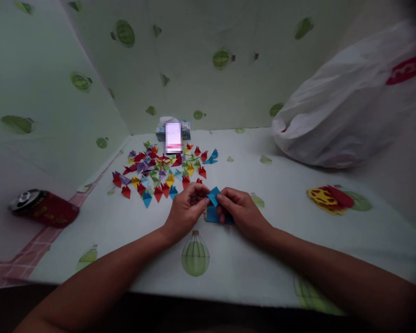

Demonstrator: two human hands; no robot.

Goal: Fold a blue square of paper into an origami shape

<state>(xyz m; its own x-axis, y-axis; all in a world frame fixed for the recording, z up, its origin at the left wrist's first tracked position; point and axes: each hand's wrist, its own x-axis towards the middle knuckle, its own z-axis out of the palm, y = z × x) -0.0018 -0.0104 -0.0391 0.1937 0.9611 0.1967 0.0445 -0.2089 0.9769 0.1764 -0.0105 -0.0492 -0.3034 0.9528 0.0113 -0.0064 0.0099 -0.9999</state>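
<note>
A small blue folded paper is held between my two hands above the table's middle. My left hand pinches its left side, thumb against curled fingers. At its right side, the thumb and fingers of my right hand close on the same paper. Just beneath lies a stack of blue paper squares, partly covered by my right hand. Beyond my left hand spreads a cluster of small folded paper cranes in red, blue, yellow, green and purple.
A lit phone leans on a tissue box at the back. To the left, a red drink can lies on its side. On the right are red and yellow cut-out pieces and a large white plastic bag.
</note>
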